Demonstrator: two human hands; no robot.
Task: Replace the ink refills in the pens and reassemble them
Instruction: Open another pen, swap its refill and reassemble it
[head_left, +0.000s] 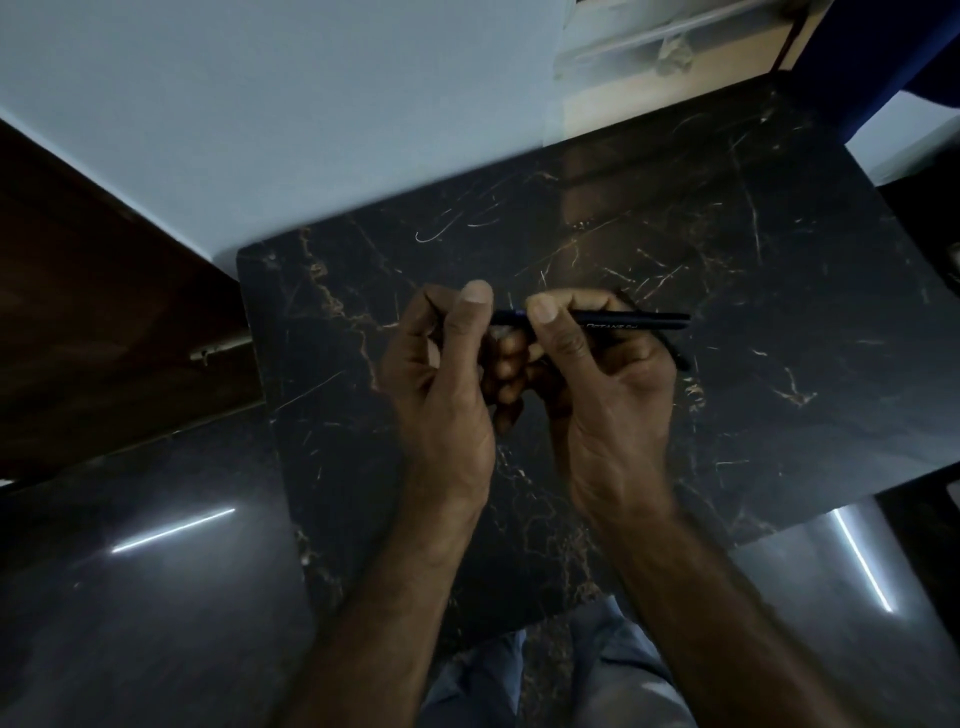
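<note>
A dark pen (636, 321) with white lettering lies level between both hands, above the black marble table (779, 249). My right hand (608, 384) pinches its barrel between thumb and fingers, and the long end sticks out to the right. My left hand (441, 374) is closed around the pen's left end, which its fingers hide. A second dark, thin piece (678, 356) pokes out under my right hand; what it is cannot be made out.
The table stands on a glossy dark floor (156, 597). A dark wooden door (104, 312) is to the left, a pale wall (260, 104) behind. Blue fabric (883, 52) hangs at the top right. My knees (545, 675) show below the table's near edge.
</note>
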